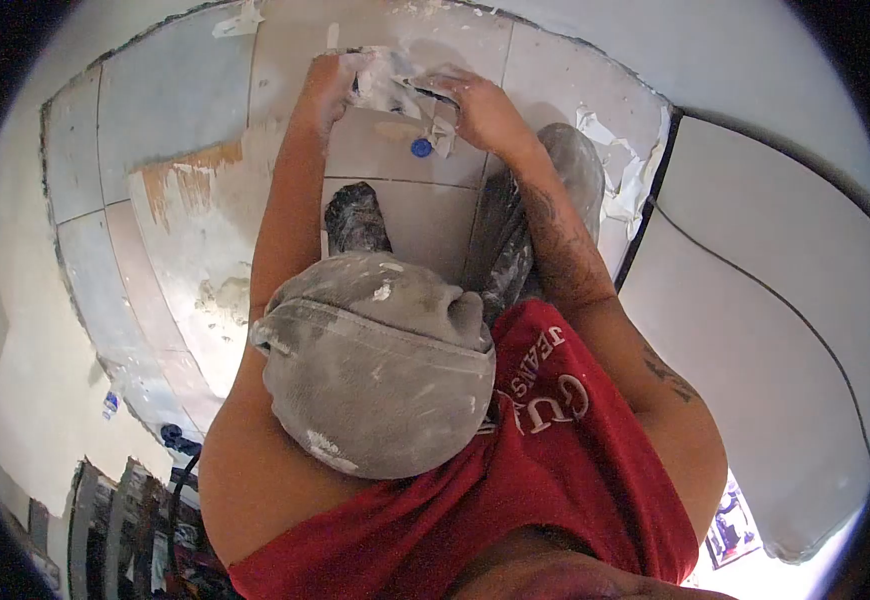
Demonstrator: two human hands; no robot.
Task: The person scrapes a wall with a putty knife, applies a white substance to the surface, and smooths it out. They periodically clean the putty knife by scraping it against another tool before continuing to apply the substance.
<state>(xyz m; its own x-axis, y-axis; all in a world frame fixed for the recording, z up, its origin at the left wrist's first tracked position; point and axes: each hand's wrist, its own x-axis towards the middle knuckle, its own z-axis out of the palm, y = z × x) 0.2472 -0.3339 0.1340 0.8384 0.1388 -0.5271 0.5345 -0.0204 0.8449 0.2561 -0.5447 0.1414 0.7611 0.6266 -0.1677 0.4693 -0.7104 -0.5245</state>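
At the top of the head view, my left hand (330, 88) is closed on the edge of a white, plaster-smeared piece (385, 85) whose kind I cannot make out. Across from it, my right hand (470, 108) has its fingers bent round a thin dark-edged thing (435, 95) that meets the white piece. Just below them a small blue cap (421, 148) lies by a pale torn scrap (443, 137). Both hands are low over the tiles (405, 215).
A rounded, dusty grey cloth shape (380, 370) blocks the middle of the view. Near it is a black-covered foot (357, 218). Torn white paper (615, 175) lies at right. A dark cable (775, 300) crosses a pale panel (745, 230). Bare patches show at left (195, 185).
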